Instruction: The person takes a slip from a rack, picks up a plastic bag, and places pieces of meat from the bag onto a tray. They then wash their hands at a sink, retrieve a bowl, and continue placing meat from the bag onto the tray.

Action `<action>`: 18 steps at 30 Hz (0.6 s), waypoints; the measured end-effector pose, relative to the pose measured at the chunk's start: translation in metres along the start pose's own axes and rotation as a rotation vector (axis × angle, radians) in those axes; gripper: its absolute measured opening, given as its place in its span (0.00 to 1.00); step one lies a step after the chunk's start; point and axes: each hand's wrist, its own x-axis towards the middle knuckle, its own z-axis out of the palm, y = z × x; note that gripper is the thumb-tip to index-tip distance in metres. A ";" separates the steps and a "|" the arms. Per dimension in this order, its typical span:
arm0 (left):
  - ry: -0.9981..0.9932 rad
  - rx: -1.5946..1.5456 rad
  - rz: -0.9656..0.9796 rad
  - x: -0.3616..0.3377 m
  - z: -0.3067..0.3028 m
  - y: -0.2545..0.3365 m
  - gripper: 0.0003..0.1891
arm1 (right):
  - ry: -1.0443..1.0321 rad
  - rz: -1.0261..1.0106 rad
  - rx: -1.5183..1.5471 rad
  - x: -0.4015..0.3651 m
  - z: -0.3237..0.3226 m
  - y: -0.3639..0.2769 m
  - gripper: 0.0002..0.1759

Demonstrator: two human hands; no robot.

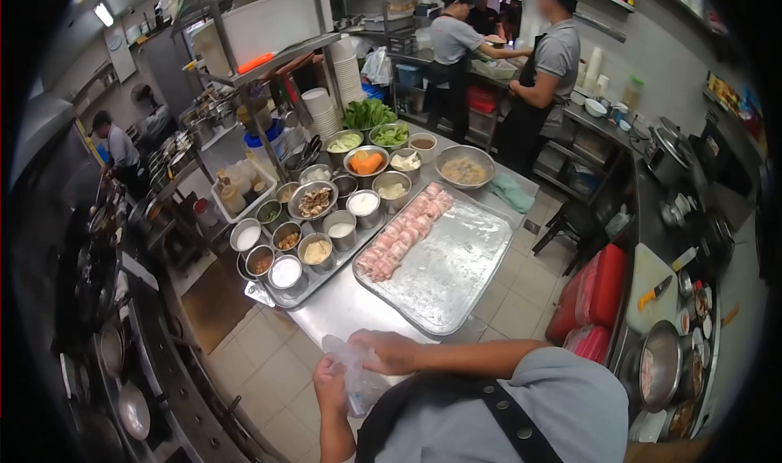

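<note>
A crumpled clear plastic bag (358,388) is held close to my body, above the near edge of the steel table (326,304). My left hand (329,384) is closed on the bag's left side. From the right, my right hand (389,352) grips its upper part with the fingers curled; some fingertips are hidden by the plastic. I cannot make out whether anything is inside the bag. Beyond my hands lies a metal tray (456,255), with rows of raw, pinkish meat pieces (407,231) along its left side.
Metal containers of ingredients, including sliced mushrooms (314,202) and carrots (366,162), crowd the table's left. A metal bowl (465,166) and green cloth (510,193) lie at the back. An orange-handled knife (654,293) rests on a cutting board (652,267) at right. Co-workers (546,80) stand behind.
</note>
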 end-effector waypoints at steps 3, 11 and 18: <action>0.063 0.116 0.045 -0.007 0.003 0.023 0.10 | 0.085 0.182 0.066 0.020 -0.028 -0.003 0.23; 0.565 -0.021 0.120 -0.035 -0.067 -0.002 0.05 | 0.908 0.032 -0.305 0.139 -0.171 0.099 0.25; 0.814 0.014 0.153 -0.083 -0.069 -0.014 0.04 | 1.092 -0.187 -0.578 0.265 -0.247 0.151 0.26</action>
